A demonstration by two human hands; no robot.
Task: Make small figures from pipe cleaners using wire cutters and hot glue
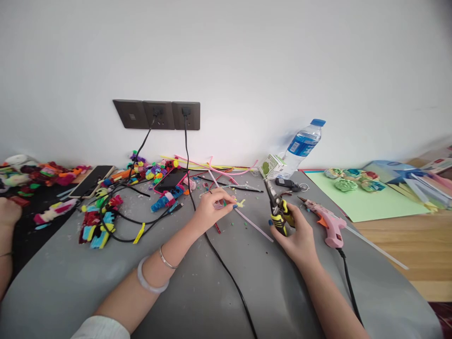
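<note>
My left hand [213, 207] is over the middle of the grey mat, thumb and fingers pinched together. What is between the fingertips is too small or hidden to name. A pale translucent stick [254, 226] runs from by those fingers toward the lower right. Just past the fingertips is a small pale-yellow fuzzy piece [241, 203]. My right hand [298, 235] is wrapped round pliers [278, 214] with black-and-yellow handles, their jaws pointing up and away. To the right of that hand, a pink hot glue gun [332, 226] lies on its side.
Black cables [226, 268] cross the grey mat [183, 301] from the wall sockets [157, 115]. Colourful pipe-cleaner figures [100, 221] and phones [92, 181] lie left. A water bottle [302, 148], small carton [271, 165], key fob [284, 183] and green paper [363, 202] stand or lie right. Another person's hand [9, 212] shows far left.
</note>
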